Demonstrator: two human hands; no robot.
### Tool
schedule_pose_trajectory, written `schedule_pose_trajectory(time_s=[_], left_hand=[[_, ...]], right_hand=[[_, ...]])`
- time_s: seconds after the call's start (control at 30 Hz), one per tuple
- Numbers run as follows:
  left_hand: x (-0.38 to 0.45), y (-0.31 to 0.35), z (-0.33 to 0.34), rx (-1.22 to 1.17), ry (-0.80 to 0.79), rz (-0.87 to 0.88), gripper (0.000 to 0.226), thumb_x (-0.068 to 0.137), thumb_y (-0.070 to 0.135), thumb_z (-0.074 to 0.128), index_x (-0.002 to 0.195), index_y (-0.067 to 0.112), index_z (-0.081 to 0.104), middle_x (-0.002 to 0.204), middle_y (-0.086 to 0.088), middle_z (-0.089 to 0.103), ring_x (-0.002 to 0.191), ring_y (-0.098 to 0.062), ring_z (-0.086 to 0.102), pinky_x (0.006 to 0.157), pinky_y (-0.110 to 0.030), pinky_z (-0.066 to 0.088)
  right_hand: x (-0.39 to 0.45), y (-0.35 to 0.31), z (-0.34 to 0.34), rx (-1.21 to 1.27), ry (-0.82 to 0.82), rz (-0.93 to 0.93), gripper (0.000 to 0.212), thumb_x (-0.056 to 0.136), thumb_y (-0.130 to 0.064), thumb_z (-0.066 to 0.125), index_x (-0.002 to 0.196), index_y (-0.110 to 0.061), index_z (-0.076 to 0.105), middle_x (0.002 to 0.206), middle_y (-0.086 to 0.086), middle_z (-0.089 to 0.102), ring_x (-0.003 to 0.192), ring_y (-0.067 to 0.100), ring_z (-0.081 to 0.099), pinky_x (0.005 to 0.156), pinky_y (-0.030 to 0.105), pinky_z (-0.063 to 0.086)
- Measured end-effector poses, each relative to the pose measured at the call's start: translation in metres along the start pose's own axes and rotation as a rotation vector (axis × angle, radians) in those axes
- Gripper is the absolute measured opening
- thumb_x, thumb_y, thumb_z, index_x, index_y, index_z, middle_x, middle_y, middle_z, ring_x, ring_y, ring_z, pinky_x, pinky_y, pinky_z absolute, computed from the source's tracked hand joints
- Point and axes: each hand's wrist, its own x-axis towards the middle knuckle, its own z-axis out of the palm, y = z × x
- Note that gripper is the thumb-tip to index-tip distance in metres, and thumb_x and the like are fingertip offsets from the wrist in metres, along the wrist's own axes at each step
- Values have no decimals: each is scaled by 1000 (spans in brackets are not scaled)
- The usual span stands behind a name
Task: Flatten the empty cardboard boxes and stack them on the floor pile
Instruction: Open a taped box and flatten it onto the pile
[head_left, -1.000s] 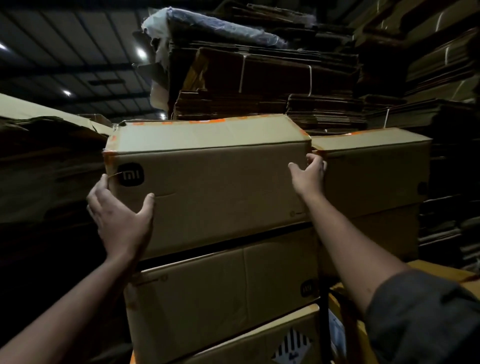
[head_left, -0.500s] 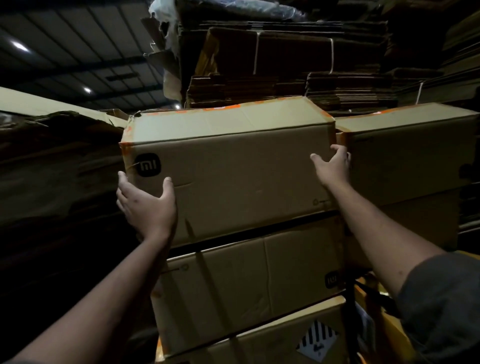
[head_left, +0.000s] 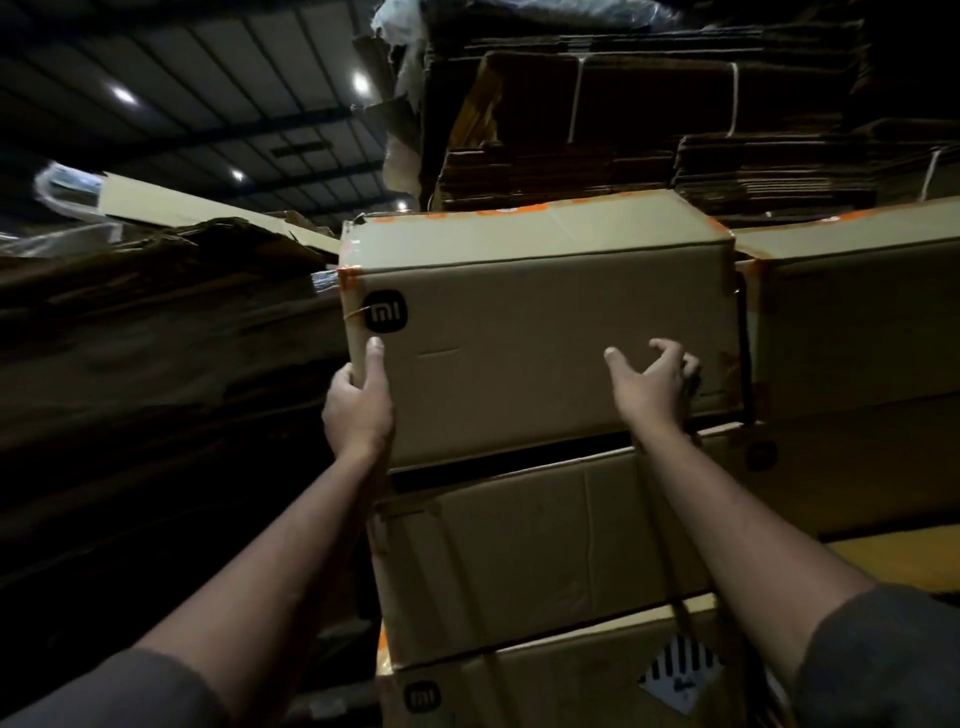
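The step in hand looks like taking the top box (head_left: 540, 332) off its column so it can be flattened; no flattening has begun, since the box is whole, its lid taped with orange strips. It sits on the second box (head_left: 519, 551), a dark gap showing between the two, and its right end is close against the neighbouring box (head_left: 852, 312).

The left hand (head_left: 358, 410) grips the top box at its lower left corner, just under the black logo: the thumb lies flat up the front face and the fingers wrap round the left side, out of sight. The right hand (head_left: 654, 384) is in front of the lower right part of the front face, its grip half open with fingers spread and curled like a claw; whether the fingertips touch the cardboard I cannot tell, and it holds nothing.

The next move probably calls for the right hand to find a firm hold at the right edge of the top box, then for both hands to draw it forward and down. The floor pile is not in view. Behind the top box rise tied bundles of flattened cardboard (head_left: 649, 119).
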Motion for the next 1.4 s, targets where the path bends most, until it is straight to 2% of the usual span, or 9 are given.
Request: schedule_pose_trajectory(time_s=[0.3, 0.43, 0.57, 0.73, 0.87, 1.1, 1.2, 1.3, 1.4], left_hand=[[-50, 6, 1, 16, 15, 125, 77, 82, 79, 47, 135, 23, 54, 125, 0, 64, 114, -21, 61, 100, -47, 50], [-72, 4, -2, -15, 45, 156, 90, 76, 82, 41, 143, 23, 47, 139, 1, 56, 126, -19, 54, 105, -52, 45], [-87, 4, -6, 23, 78, 214, 73, 89, 66, 52, 145, 20, 46, 143, -3, 48, 130, -19, 48, 108, -52, 41], [-91, 9, -14, -26, 131, 202, 58, 93, 54, 58, 140, 22, 47, 133, -1, 48, 123, -19, 47, 104, -46, 45], [-93, 17, -21, -93, 155, 258, 51, 95, 47, 60, 138, 22, 48, 125, 4, 46, 116, -16, 54, 97, -37, 49], [-90, 21, -28, -152, 130, 281, 53, 98, 43, 59, 144, 21, 46, 140, 0, 42, 101, -6, 61, 71, -14, 47], [-90, 21, -29, -142, 128, 313, 45, 100, 39, 58, 140, 20, 54, 136, 4, 49, 95, 2, 57, 70, -6, 48], [-88, 22, -30, -181, 175, 356, 24, 98, 31, 63, 119, 20, 69, 116, 8, 62, 107, -5, 61, 90, -26, 57], [-93, 23, -32, -202, 218, 418, 8, 97, 28, 66, 103, 24, 70, 102, 9, 65, 103, -6, 64, 88, -33, 58]], right_hand=[[-96, -16, 44, 199, -125, -38, 66, 87, -36, 73, 143, -13, 45, 159, 2, 20, 143, 20, 27, 113, 37, 31], [-106, -22, 44, 270, -69, -2, 60, 84, -36, 76, 132, -12, 49, 140, 0, 30, 125, 20, 42, 94, 33, 44], [-116, -25, 39, 332, -49, 150, 51, 85, -41, 75, 120, -18, 45, 131, 3, 34, 112, 18, 44, 73, 21, 37], [-120, -36, 32, 592, 10, 519, 70, 85, -48, 74, 134, -25, 29, 135, 8, 42, 125, 27, 48, 93, 37, 41], [-121, -29, 24, 701, -56, 728, 119, 81, -65, 68, 159, -19, -10, 166, 5, 11, 151, 27, 19, 120, 48, 20], [-113, -30, 9, 895, -369, 735, 93, 80, -82, 50, 157, -34, 26, 164, 0, 23, 150, 26, 22, 121, 53, 11], [-113, -28, 6, 893, -374, 714, 90, 83, -82, 46, 157, -38, 23, 166, -1, 17, 152, 27, 15, 120, 55, 6], [-113, -25, 4, 890, -366, 710, 94, 81, -83, 46, 158, -37, 20, 167, 1, 13, 153, 30, 7, 119, 60, 2], [-114, -26, 1, 925, -374, 673, 93, 77, -85, 49, 155, -38, 29, 164, 0, 24, 152, 29, 16, 119, 59, 5]])
